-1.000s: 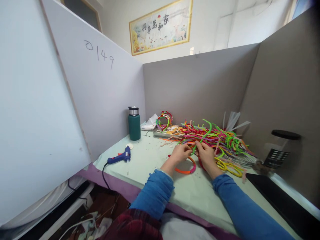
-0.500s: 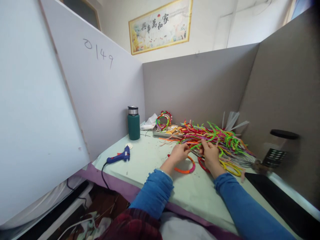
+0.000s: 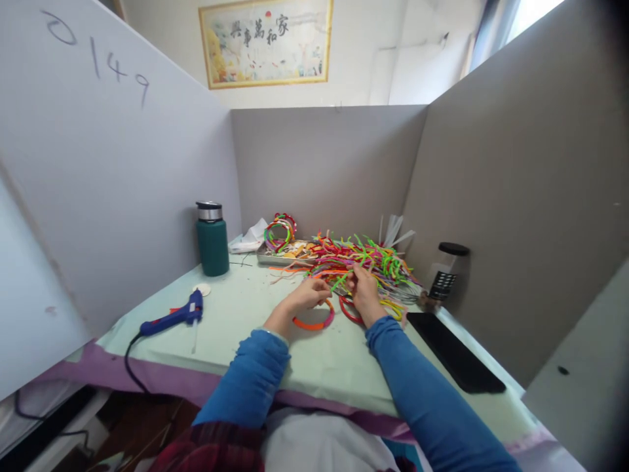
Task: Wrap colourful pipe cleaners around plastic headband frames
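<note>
From where I am standing, the person's left hand (image 3: 308,294) is pinching one end of a fuzzy green stick (image 3: 339,283), with the fingertips closing together. The right hand (image 3: 364,292) is curling its fingers around the other end, and the stick is stretching across the little gap between them, over the table (image 3: 246,341). I am not able to tell how tight either pinch is.

An orange and pink ring (image 3: 308,326) is lying just under the left hand; I cannot tell if the two are touching. A red ring (image 3: 348,313) is sitting by the right hand, and a big messy pile (image 3: 368,252) of fuzzy sticks is spreading out behind.

For doing this well, soft pinching is best, since hard squeezing could be squashing the fuzz. Both hands should be working close together, so the stick is not flopping. Slow, gentle turning is safer than yanking, because the wire I am guessing is inside could be kinking.
</note>
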Tool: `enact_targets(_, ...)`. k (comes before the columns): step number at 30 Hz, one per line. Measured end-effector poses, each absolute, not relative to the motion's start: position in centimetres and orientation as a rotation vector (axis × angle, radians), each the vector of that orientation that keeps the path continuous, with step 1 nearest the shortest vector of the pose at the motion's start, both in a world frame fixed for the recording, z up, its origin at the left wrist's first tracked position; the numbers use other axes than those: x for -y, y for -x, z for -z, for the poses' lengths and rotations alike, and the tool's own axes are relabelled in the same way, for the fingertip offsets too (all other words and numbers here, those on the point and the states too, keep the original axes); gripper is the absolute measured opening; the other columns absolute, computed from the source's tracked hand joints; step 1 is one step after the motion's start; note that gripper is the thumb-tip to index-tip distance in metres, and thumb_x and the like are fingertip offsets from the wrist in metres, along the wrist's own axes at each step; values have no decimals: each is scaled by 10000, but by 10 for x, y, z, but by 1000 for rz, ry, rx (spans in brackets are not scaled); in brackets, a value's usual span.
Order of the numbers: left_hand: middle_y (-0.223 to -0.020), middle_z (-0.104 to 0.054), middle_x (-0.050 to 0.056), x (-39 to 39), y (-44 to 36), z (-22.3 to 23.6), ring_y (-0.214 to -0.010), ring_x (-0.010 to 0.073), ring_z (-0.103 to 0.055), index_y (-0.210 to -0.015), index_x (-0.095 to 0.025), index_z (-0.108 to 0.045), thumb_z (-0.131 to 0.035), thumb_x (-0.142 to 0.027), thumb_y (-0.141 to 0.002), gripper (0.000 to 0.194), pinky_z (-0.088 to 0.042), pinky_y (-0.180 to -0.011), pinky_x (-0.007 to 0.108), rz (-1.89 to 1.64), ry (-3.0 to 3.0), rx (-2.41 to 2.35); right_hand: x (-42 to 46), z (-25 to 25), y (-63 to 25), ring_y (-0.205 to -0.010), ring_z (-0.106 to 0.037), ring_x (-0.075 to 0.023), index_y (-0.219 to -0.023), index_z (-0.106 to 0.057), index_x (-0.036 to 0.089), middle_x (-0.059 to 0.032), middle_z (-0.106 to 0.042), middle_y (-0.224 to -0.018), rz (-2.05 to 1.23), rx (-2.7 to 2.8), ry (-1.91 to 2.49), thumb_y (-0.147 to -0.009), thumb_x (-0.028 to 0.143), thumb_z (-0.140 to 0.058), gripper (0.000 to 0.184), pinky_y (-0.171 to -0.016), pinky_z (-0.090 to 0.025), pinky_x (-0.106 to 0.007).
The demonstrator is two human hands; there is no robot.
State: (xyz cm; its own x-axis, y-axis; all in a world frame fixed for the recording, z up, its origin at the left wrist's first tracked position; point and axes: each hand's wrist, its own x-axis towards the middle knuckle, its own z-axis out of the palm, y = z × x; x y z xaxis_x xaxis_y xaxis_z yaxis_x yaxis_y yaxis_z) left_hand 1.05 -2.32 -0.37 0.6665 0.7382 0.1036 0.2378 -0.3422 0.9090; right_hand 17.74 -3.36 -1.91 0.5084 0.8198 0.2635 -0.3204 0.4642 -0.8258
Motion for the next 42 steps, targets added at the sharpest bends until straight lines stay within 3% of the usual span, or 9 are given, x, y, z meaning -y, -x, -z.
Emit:
enact_targets(6, -820, -680, 56, 21, -8, 5, -476, 61, -437, -906, -123, -646, -608, -547, -713, 467, -287, -407, 195, -654, -1922, -778, 39, 22, -167, -369, -360, -53, -681, -600, 169, 43, -523, -509, -861, 931, 836, -633, 557, -707, 405, -355, -213, -210)
enact_targets(9, -723, -647, 25, 21, -8, 4, -434, 49, -394, -893, -121, -646, -575, -535, -741, 447, -281, -405, 195, -738, -1895, -820, 40, 25, -158, -376, -367, -52, -684, -603, 164, 36, -534, -522, -882, 1019, 836, -663, 544, -696, 392, -364, -212, -209)
enact_targets(12, -549, -502, -43, 21, -9, 4, -394, 41, -341, -791, -129, -611, -573, -486, -741, 363, -262, -401, 189, -766, -1845, -827, 40, 25, -155, -379, -365, -50, -697, -614, 159, 37, -531, -528, -891, 1045, 841, -669, 524, -703, 376, -368, -202, -208)
enact_targets(17, -478, -371, -86, 23, -11, 4, -383, 48, -308, -775, -147, -581, -575, -448, -730, 305, -262, -400, 189, -739, -1794, -847, 38, 22, -165, -365, -347, -63, -703, -600, 183, 67, -466, -462, -915, 880, 803, -613, 546, -728, 395, -362, -197, -215)
enact_targets(24, -548, -522, -29, 23, -11, 3, -445, 55, -410, -757, -137, -584, -600, -489, -714, 355, -284, -432, 184, -794, -1823, -757, 38, 23, -163, -370, -328, -62, -674, -567, 187, 63, -446, -462, -886, 918, 819, -645, 561, -703, 399, -367, -193, -219)
enact_targets(30, -468, -402, -71, 18, -8, 1, -380, 47, -311, -669, -154, -538, -613, -522, -694, 377, -241, -396, 201, -873, -1745, -860, 45, 24, -148, -420, -363, -73, -640, -531, 189, 55, -473, -498, -855, 1220, 865, -699, 530, -671, 374, -411, -253, -227)
enact_targets(38, -575, -480, -22, 9, 34, -11, -530, 82, -415, -711, -127, -639, -655, -584, -659, 460, -352, -499, 210, -714, -1888, -847, 43, 24, -150, -434, -329, -76, -533, -461, 197, 60, -418, -457, -685, 1148, 909, -702, 500, -675, 407, -437, -240, -241)
enact_targets(42, -554, -475, -24, 6, 48, -8, -506, 78, -398, -708, -122, -646, -658, -559, -666, 439, -332, -495, 212, -684, -1910, -816, 41, 22, -150, -427, -330, -77, -524, -455, 200, 59, -418, -446, -691, 1084, 896, -690, 502, -683, 414, -429, -237, -245)
